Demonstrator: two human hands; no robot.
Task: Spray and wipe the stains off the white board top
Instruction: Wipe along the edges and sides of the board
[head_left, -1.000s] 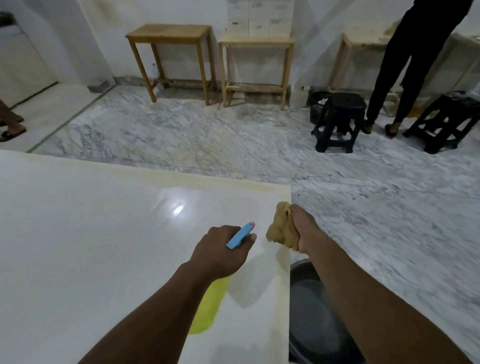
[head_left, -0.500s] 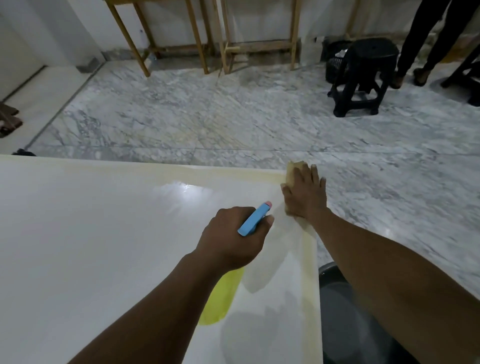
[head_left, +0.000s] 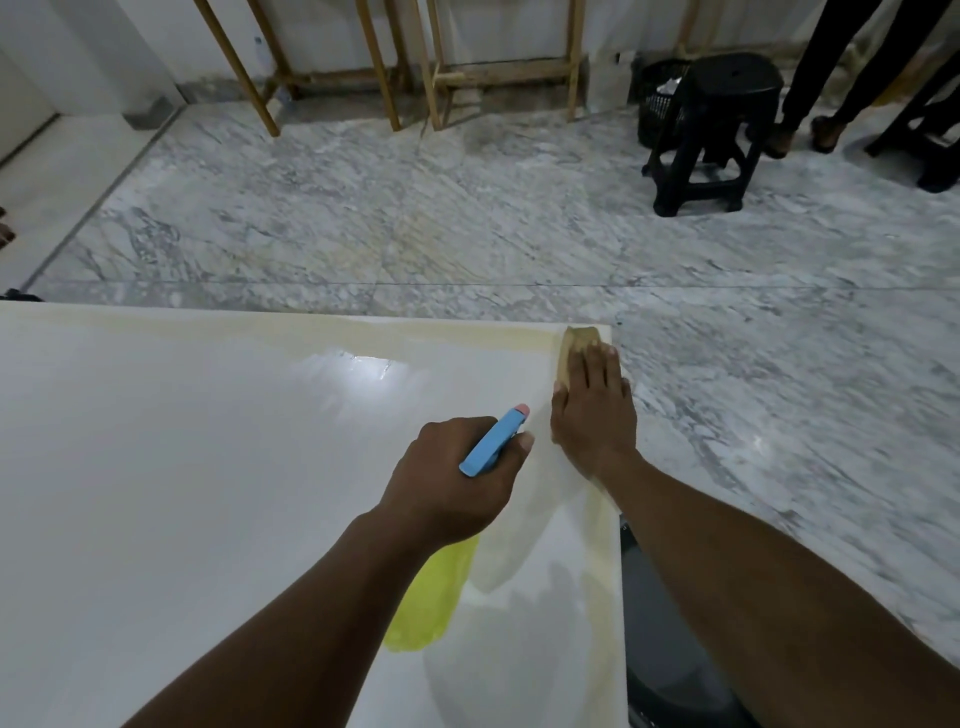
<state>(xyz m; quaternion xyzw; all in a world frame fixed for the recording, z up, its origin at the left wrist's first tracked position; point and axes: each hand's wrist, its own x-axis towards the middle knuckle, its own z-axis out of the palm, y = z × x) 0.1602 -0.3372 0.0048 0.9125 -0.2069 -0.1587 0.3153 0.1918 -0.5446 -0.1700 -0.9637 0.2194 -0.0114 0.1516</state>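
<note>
The left hand (head_left: 457, 483) grips a spray bottle (head_left: 434, 597) with a blue head and yellow body above the white board (head_left: 182, 467). The right hand (head_left: 592, 410) presses a tan cloth (head_left: 576, 345) flat on the board's far right corner, beside a yellowish stain (head_left: 467, 332) along the far edge. A black stool (head_left: 711, 130) stands on the marble floor (head_left: 467, 228).

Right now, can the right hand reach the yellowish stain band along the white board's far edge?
Probably yes. The right hand presses the tan cloth at the far right corner, where the yellowish stain band starts; the left hand, gripping the blue-and-yellow spray bottle, sits nearer, off that edge.
</note>
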